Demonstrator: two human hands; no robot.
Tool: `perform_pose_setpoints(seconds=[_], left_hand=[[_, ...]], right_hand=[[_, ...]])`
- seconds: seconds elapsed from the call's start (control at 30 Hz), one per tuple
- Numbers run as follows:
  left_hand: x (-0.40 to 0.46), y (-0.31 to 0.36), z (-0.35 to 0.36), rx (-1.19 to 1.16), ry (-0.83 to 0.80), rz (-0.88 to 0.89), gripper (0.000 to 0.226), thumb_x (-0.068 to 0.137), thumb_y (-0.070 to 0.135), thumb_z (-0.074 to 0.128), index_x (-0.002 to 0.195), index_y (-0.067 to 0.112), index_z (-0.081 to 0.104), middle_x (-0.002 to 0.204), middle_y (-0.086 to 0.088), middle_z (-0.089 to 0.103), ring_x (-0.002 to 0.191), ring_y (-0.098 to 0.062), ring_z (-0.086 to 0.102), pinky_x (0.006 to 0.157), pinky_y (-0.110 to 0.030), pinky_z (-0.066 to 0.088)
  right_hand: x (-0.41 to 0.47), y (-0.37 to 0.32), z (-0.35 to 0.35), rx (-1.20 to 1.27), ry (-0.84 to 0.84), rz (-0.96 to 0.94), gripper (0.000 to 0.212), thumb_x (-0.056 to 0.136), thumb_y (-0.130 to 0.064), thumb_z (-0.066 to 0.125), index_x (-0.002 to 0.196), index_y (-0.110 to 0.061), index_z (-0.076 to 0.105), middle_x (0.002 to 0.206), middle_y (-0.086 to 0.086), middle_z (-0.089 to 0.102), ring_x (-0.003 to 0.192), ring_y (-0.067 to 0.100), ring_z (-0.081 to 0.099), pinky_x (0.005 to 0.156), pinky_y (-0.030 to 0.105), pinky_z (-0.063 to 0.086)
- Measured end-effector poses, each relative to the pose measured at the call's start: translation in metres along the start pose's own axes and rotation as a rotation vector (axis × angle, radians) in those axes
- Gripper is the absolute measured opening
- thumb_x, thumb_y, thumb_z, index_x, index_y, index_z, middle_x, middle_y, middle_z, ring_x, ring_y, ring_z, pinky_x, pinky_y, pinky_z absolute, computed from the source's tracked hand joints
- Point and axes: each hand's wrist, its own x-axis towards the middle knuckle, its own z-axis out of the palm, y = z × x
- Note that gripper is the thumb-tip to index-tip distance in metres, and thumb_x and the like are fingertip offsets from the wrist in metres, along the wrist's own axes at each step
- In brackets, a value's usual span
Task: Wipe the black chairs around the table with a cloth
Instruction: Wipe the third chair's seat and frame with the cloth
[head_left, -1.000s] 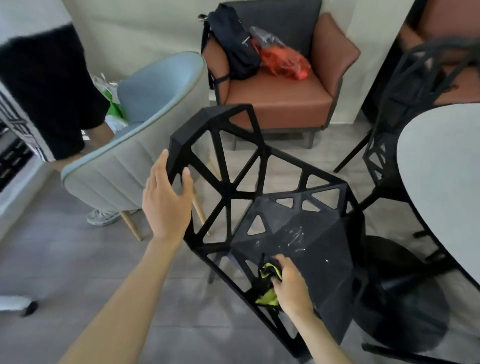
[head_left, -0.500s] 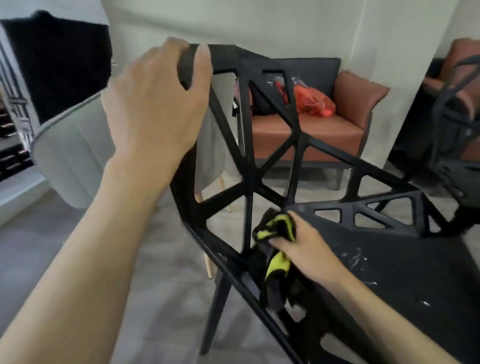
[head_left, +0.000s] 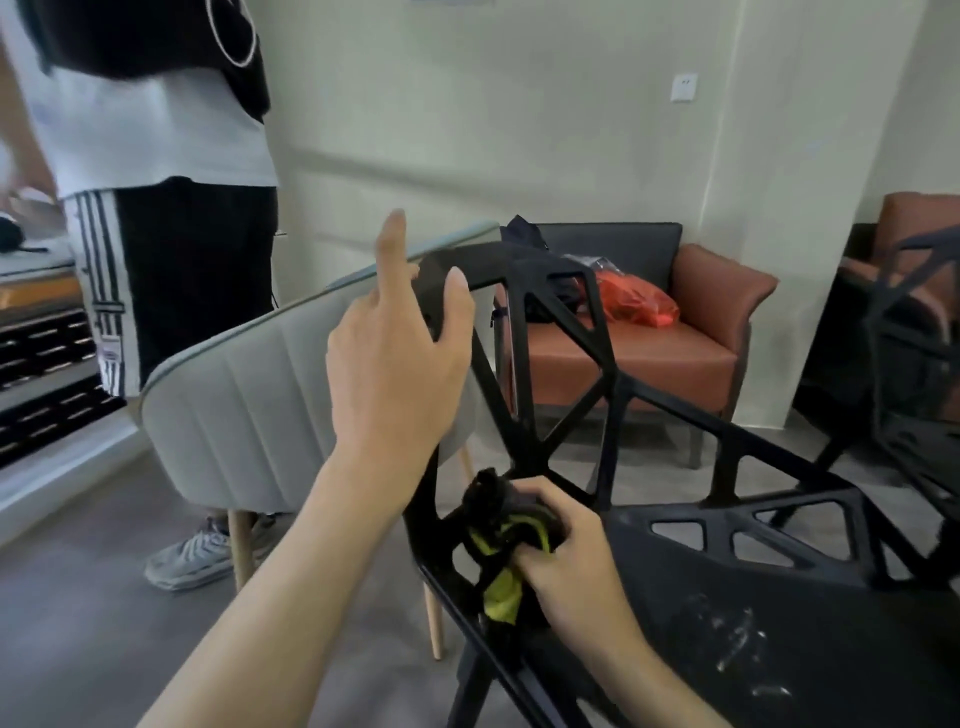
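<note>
**Cloth pressed to the frame of a black lattice chair**

The black plastic chair with a triangular open-lattice back (head_left: 613, 395) fills the middle and right of the view, its flat seat running toward the lower right and carrying pale smudges. The left hand (head_left: 400, 358) rests at the top corner of the backrest: the thumb lies over the top bar, the forefinger points straight up and off the frame, and the other fingers are hidden behind the bar, so how firmly it grips cannot be told. The right hand (head_left: 561, 561) is curled round a bunched black cloth with a yellow-green edge (head_left: 498, 540), holding it against the lower left part of the backrest where the struts meet the seat.

Just behind the black chair stands a pale grey upholstered tub chair on wooden legs (head_left: 249, 415). A standing person in a white top and black shorts with striped sides (head_left: 156, 208) is at the upper left. Against the wall sits a brown armchair with a dark back cushion (head_left: 675, 343), holding an orange-red bag (head_left: 639, 301). A second black lattice chair (head_left: 914, 332) shows at the right edge.
</note>
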Motion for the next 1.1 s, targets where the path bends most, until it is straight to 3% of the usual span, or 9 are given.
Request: perform_pose_setpoints(seconds=[0.13,0.27,0.37,0.43,0.57,0.7,0.93,1.0,1.1], left_hand=[[0.000,0.001,0.001,-0.013,0.029,-0.030,0.058,0.105,0.053,0.038,0.154,0.024,0.032,0.126,0.002,0.072,0.099,-0.019,0.069,0.097,-0.043,0.050],[-0.002,0.002,0.000,-0.053,0.035,-0.053,0.051,0.107,0.050,0.039,0.150,0.023,0.039,0.120,0.005,0.072,0.090,-0.011,0.067,0.098,-0.039,0.049],[-0.002,0.000,0.003,-0.142,0.061,-0.059,0.045,0.106,0.045,0.041,0.144,0.020,0.043,0.088,0.006,0.072,0.065,-0.010,0.061,0.084,-0.044,0.055],[-0.001,0.000,0.005,-0.147,0.074,-0.052,0.042,0.107,0.041,0.042,0.142,0.018,0.046,0.080,0.009,0.069,0.067,-0.012,0.063,0.083,-0.039,0.055],[-0.002,0.000,0.004,-0.158,0.072,-0.043,0.043,0.107,0.044,0.041,0.140,0.017,0.047,0.083,0.009,0.071,0.067,-0.012,0.064,0.085,-0.042,0.055],[-0.003,0.002,0.004,-0.146,0.069,-0.047,0.043,0.107,0.043,0.042,0.140,0.016,0.047,0.081,0.010,0.070,0.060,-0.005,0.056,0.088,-0.042,0.053],[-0.003,-0.001,0.003,-0.169,0.061,-0.052,0.044,0.105,0.045,0.041,0.137,0.017,0.048,0.099,0.007,0.075,0.077,-0.014,0.065,0.094,-0.048,0.053],[-0.002,-0.002,0.004,-0.171,0.060,-0.049,0.042,0.106,0.044,0.042,0.136,0.016,0.048,0.097,0.006,0.075,0.072,-0.008,0.063,0.094,-0.047,0.053],[-0.002,-0.003,0.004,-0.188,0.061,-0.055,0.040,0.106,0.043,0.043,0.134,0.015,0.048,0.095,0.002,0.074,0.063,-0.002,0.057,0.088,-0.040,0.054]], right_hand=[[-0.005,-0.002,0.009,-0.055,0.001,-0.219,0.046,0.075,0.017,0.065,0.098,-0.022,0.069,0.096,-0.004,0.068,0.096,0.018,0.066,0.080,0.028,0.052],[0.030,0.057,-0.009,-0.057,0.152,0.006,0.034,0.085,0.010,0.065,0.085,-0.022,0.056,0.081,-0.004,0.060,0.078,0.017,0.059,0.068,0.032,0.043],[0.066,0.088,-0.021,-0.247,0.233,0.069,0.029,0.089,0.001,0.066,0.082,-0.021,0.049,0.084,-0.001,0.054,0.078,0.019,0.055,0.068,0.039,0.042],[0.068,0.093,-0.023,-0.314,0.224,0.055,0.029,0.089,0.001,0.068,0.080,-0.019,0.048,0.082,-0.002,0.053,0.078,0.017,0.054,0.067,0.036,0.041],[0.014,0.094,-0.037,-0.361,-0.047,0.108,0.042,0.079,0.012,0.066,0.077,-0.028,0.052,0.077,-0.008,0.059,0.079,0.008,0.059,0.071,0.025,0.044],[-0.006,0.093,-0.048,-0.576,-0.344,0.019,0.043,0.071,0.006,0.066,0.087,-0.034,0.058,0.091,-0.016,0.062,0.093,0.007,0.061,0.085,0.037,0.051],[0.067,0.068,-0.032,-0.281,0.153,0.059,0.025,0.083,0.004,0.063,0.082,-0.020,0.055,0.070,-0.002,0.061,0.069,0.014,0.059,0.061,0.035,0.044],[0.065,0.067,-0.024,-0.221,0.183,0.096,0.022,0.086,0.001,0.066,0.082,-0.019,0.057,0.071,-0.003,0.063,0.070,0.011,0.061,0.062,0.029,0.047],[0.022,0.077,-0.028,-0.311,0.008,0.124,0.027,0.084,0.006,0.068,0.085,-0.020,0.061,0.079,-0.008,0.065,0.079,0.001,0.061,0.070,0.022,0.047]])
